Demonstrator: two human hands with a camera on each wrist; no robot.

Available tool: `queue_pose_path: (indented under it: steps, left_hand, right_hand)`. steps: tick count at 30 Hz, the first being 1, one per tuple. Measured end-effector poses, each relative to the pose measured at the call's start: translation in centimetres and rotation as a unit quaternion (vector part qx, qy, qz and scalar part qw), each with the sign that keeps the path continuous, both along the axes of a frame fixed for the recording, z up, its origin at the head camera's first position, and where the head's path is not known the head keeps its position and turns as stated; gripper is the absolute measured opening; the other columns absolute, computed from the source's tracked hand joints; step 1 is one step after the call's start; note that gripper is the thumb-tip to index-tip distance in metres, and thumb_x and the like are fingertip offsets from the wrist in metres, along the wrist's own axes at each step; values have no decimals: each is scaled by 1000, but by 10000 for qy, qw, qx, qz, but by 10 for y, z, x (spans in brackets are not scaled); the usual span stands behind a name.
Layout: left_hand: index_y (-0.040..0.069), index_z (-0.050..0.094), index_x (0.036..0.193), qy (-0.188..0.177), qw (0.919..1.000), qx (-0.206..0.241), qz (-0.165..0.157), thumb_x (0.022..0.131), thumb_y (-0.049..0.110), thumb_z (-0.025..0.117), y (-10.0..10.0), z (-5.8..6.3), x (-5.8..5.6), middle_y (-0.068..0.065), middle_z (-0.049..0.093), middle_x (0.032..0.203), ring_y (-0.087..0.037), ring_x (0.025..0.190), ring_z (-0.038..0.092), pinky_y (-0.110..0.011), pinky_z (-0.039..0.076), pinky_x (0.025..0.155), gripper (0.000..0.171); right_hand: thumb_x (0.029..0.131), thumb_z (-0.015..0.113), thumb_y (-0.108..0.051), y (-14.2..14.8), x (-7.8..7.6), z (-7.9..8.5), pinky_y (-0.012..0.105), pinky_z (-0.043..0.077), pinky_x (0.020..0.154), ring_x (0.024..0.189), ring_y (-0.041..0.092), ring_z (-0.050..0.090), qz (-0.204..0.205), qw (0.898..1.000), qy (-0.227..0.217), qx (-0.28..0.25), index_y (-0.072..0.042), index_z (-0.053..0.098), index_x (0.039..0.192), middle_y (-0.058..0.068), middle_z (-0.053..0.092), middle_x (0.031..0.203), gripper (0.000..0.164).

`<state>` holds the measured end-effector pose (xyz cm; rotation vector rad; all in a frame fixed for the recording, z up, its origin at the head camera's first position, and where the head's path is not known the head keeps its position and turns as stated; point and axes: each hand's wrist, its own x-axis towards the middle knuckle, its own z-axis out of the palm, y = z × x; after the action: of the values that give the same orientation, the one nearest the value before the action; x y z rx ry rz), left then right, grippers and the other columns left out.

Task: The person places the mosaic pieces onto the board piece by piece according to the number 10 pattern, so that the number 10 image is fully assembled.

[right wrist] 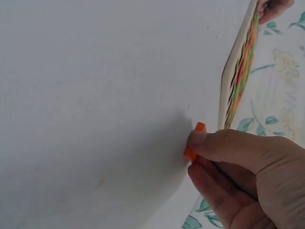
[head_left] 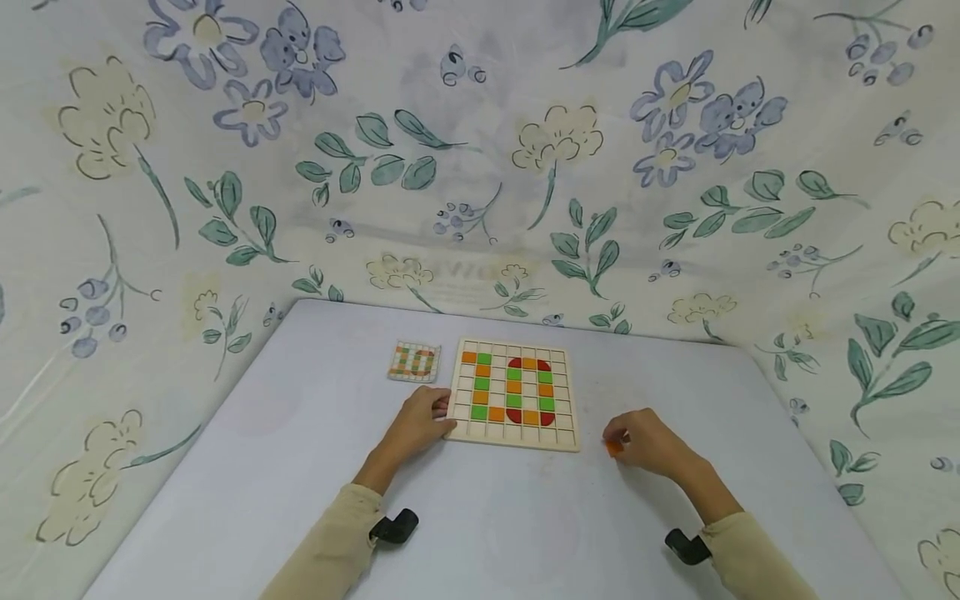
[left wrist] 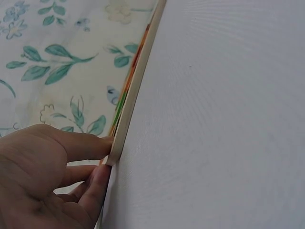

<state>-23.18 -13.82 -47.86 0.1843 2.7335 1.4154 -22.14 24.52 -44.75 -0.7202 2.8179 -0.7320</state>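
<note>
A wooden grid board (head_left: 513,438) lies on the table, with orange, green and red tiles set in it that form a "10". At its near left corner my left hand (head_left: 420,422) grips the edge between thumb and fingers, seen close in the left wrist view. To the right of the board, just above the tabletop, my right hand (head_left: 648,442) pinches a small orange tile (right wrist: 200,127) between thumb and fingers. Part of the tile is hidden behind the thumb. Left of the board lies a small pattern card (head_left: 415,362) printed with a similar "10".
The white table (head_left: 495,533) reaches back to a wall of floral cloth (head_left: 480,167), which also hangs on both sides. A black camera mount sits on each wrist, the left one (head_left: 395,527) and the right one (head_left: 687,547).
</note>
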Motion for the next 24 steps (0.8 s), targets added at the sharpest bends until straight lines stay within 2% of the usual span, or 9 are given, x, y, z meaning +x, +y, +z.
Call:
queue_pose_path:
  steps: [11,20,24]
  left_hand:
    - [-12,55,129,51,10000,5,-13,80,-1,75,-4,-4,-3,-13,56,107,-23,101,60,-30,54,88,54]
    - [-12,54,129,22,10000,73,12,81,-3,74,-2,-2,-1,-14,57,108,-23,102,60,-30,54,89,53]
    - [-12,55,129,53,10000,53,-41,81,-2,74,0,0,-1,-14,56,107,-22,100,60,-30,54,88,53]
  right_hand:
    - [74,79,2,-10,0,2,29,57,73,82,13,61,-180,9998,100,-24,-4,74,94,-3,67,88,22]
    - [75,81,-4,-57,-10,5,32,58,80,85,15,60,-575,9979,207,-209,-4,75,100,0,69,94,26]
    - [76,82,-8,-81,-17,2,30,57,81,86,14,60,-550,9978,214,-289,-6,76,101,-1,69,95,26]
